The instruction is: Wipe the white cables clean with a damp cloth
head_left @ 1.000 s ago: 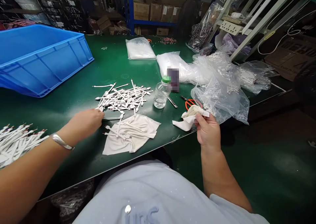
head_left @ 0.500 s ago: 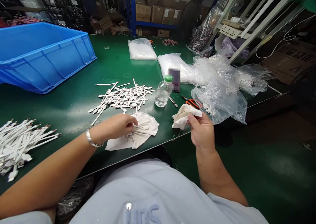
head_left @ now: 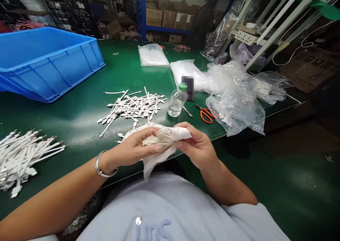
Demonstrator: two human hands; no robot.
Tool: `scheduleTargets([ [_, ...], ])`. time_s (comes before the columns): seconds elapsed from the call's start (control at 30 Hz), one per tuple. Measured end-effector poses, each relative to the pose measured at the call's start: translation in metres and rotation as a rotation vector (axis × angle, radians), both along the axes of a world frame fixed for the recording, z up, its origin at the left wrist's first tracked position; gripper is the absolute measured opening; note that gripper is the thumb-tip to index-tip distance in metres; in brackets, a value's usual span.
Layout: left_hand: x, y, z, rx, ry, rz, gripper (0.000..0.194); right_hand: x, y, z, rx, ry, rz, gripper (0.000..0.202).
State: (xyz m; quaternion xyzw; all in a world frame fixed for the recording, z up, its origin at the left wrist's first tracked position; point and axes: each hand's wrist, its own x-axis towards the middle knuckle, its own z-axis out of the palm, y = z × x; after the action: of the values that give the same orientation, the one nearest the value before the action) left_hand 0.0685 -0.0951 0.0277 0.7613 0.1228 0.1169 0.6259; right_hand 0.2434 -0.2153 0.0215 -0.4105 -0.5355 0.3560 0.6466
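Note:
Between both hands, above the table's front edge, is a crumpled white cloth (head_left: 168, 138) with one corner hanging down. My left hand (head_left: 138, 145), wearing a silver bracelet, pinches its left side between thumb and fingers. The cloth's right side is gripped by my right hand (head_left: 198, 145). Whether a cable lies inside the folds is hidden. Behind my left hand, part of another white cloth (head_left: 138, 127) shows on the table. Just beyond lies a loose pile of short white cables (head_left: 135, 104). A clear bottle with a green cap (head_left: 175, 104) stands right of that pile.
A second heap of white cables (head_left: 23, 159) lies at the left, below a blue crate (head_left: 71, 71). Orange-handled scissors (head_left: 207, 115) and a slim metal tool (head_left: 187, 111) are right of the bottle. Plastic bags (head_left: 236, 102) cover the table's right side; a wrapped white packet (head_left: 153, 55) lies farther back.
My right hand has brought its cloth leftward to my left hand, which has left the cloth on the table and now grips the same one. The scissors show more fully.

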Motion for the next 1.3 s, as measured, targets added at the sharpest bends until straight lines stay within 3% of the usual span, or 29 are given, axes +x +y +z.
scheduleTargets([
  [0.13,-0.007,0.005,-0.001,-0.369,0.047,0.037,0.044,0.0,0.003,-0.006,-0.077,0.088,0.035,0.02],
  [0.27,-0.008,0.012,0.0,-0.458,0.066,0.06,0.046,0.003,0.004,-0.014,-0.148,0.117,-0.006,0.027],
  [0.47,-0.011,0.02,0.0,-0.166,0.299,0.155,0.045,0.006,0.001,-0.018,-0.171,0.097,-0.067,0.026],
  [0.57,-0.015,0.021,0.003,-0.105,0.364,0.077,0.047,0.007,-0.001,-0.02,-0.139,0.067,-0.11,0.023],
  [0.63,-0.017,0.02,0.008,-0.135,0.319,0.027,0.047,0.008,-0.003,-0.02,-0.122,0.046,-0.127,0.021],
  [0.73,-0.02,0.016,0.014,-0.111,0.187,0.092,0.043,0.015,-0.01,-0.018,-0.137,-0.048,-0.101,0.018],
  [0.83,-0.022,0.011,0.017,-0.031,0.075,0.191,0.037,0.029,-0.019,-0.013,-0.202,-0.261,0.03,0.019],
  [0.93,-0.021,0.003,0.017,-0.057,0.034,0.175,0.033,0.037,-0.021,-0.01,-0.275,-0.422,0.111,0.022],
  [1.03,-0.015,-0.008,0.023,0.036,0.087,0.01,0.031,0.027,-0.011,-0.009,-0.25,-0.377,0.041,0.048],
  [1.1,-0.011,-0.015,0.031,0.241,0.124,-0.09,0.03,0.011,-0.001,-0.011,-0.243,-0.311,0.152,0.086],
  [1.13,-0.009,-0.017,0.035,0.357,0.138,-0.116,0.03,0.002,0.005,-0.013,-0.255,-0.282,0.249,0.092],
  [1.2,-0.007,-0.019,0.042,0.558,0.18,-0.108,0.03,-0.013,0.014,-0.015,-0.314,-0.233,0.405,0.068],
  [1.27,-0.006,-0.018,0.046,0.695,0.241,-0.032,0.032,-0.02,0.02,-0.015,-0.377,-0.226,0.475,0.038],
  [1.3,-0.005,-0.017,0.047,0.737,0.27,0.024,0.032,-0.02,0.021,-0.014,-0.395,-0.248,0.481,0.033],
])
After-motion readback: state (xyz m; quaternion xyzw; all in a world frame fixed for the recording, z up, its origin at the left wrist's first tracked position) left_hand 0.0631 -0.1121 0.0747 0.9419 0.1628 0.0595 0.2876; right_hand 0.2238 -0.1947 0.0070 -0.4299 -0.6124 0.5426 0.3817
